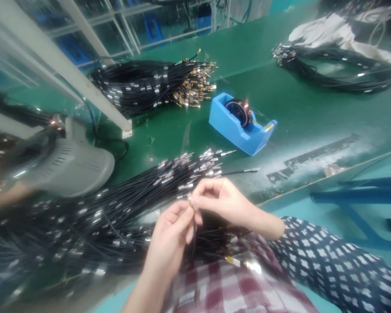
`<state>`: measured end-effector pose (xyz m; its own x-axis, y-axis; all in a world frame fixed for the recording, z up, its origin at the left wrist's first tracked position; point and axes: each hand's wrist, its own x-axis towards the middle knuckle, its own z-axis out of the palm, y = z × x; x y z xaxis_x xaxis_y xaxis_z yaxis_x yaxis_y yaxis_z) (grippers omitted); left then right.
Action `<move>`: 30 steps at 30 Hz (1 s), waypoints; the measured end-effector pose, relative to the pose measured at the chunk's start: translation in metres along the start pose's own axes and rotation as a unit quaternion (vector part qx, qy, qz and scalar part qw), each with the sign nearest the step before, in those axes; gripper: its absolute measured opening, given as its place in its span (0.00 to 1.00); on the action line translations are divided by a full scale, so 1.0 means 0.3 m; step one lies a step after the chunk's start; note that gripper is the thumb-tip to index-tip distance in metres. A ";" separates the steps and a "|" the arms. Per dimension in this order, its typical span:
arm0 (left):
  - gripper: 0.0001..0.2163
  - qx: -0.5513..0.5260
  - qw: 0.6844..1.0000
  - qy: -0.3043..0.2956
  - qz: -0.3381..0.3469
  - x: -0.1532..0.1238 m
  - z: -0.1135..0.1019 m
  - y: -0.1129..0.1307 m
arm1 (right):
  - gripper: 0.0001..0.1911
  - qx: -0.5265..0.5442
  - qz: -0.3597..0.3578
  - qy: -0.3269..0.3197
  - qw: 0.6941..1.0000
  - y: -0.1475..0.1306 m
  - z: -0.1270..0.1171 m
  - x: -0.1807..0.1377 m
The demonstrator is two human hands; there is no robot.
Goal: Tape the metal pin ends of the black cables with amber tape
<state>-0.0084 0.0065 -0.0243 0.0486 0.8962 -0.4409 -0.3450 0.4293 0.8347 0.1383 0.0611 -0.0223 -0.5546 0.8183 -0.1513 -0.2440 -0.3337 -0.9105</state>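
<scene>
My left hand is closed, thumb and fingers pinching the end of a thin black cable that hangs below them. Fingertips of my right hand meet it there, closed on a small piece of yellow tape at the cable end. The fingers hide most of that end. Just beyond both hands lies a bundle of black cables with silvery metal tips. More cables rest against my lap, some with yellow-banded ends. A blue tape dispenser carrying a roll of amber tape stands farther off on the green table.
A coiled cable bundle with yellow-banded tips lies at the back. Another coil sits at the far right beside white cloth. A pale metal post and a grey machine stand left, where another person's arm shows.
</scene>
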 end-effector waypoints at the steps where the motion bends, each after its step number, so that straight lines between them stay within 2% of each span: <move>1: 0.10 0.007 1.000 0.006 0.002 0.000 0.002 0.000 | 0.13 -0.011 -0.010 0.014 1.000 0.005 0.006 -0.003; 4: 0.10 0.048 0.998 0.042 0.019 -0.005 0.007 0.006 | 0.09 -0.100 -0.056 0.089 0.989 0.013 0.022 -0.018; 6: 0.10 0.079 0.995 0.058 0.033 -0.014 0.007 0.011 | 0.07 -0.128 -0.069 0.107 0.984 0.009 0.026 -0.026; 11: 0.07 0.104 0.993 0.027 0.053 -0.032 0.002 0.016 | 0.13 -0.047 0.051 0.036 0.997 -0.010 -0.002 -0.018; 13: 0.06 0.092 0.995 0.002 0.048 -0.032 0.002 0.016 | 0.14 -0.037 0.068 0.010 0.997 -0.012 -0.019 -0.009; 17: 0.10 0.049 0.997 -0.060 -0.014 -0.022 -0.002 0.016 | 0.10 0.012 0.052 -0.062 0.997 -0.011 -0.040 0.004; 21: 0.13 -0.014 0.991 -0.111 -0.079 -0.007 -0.019 0.013 | 0.07 -0.067 -0.012 -0.076 0.995 -0.014 -0.044 0.004; 23: 0.13 -0.028 0.987 -0.127 -0.092 -0.007 -0.023 0.010 | 0.08 -0.110 -0.013 -0.067 0.992 -0.015 -0.053 -0.006; 25: 0.11 0.018 0.988 -0.126 -0.084 -0.017 -0.019 0.004 | 0.09 -0.171 -0.011 -0.027 0.985 -0.016 -0.077 -0.024; 27: 0.07 0.141 0.983 -0.110 -0.051 -0.036 -0.008 -0.004 | 0.08 -0.266 -0.033 0.034 0.963 -0.018 -0.116 -0.048; 30: 0.03 0.338 0.934 -0.112 0.032 -0.056 -0.001 -0.009 | 0.05 -0.415 -0.088 0.120 0.898 -0.027 -0.187 -0.084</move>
<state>-0.0085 -0.0099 -0.0193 0.2696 0.8904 -0.3666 0.3127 0.2791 0.9079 0.1988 0.0695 -0.0327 -0.3540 0.9346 0.0349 0.4205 0.1924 -0.8867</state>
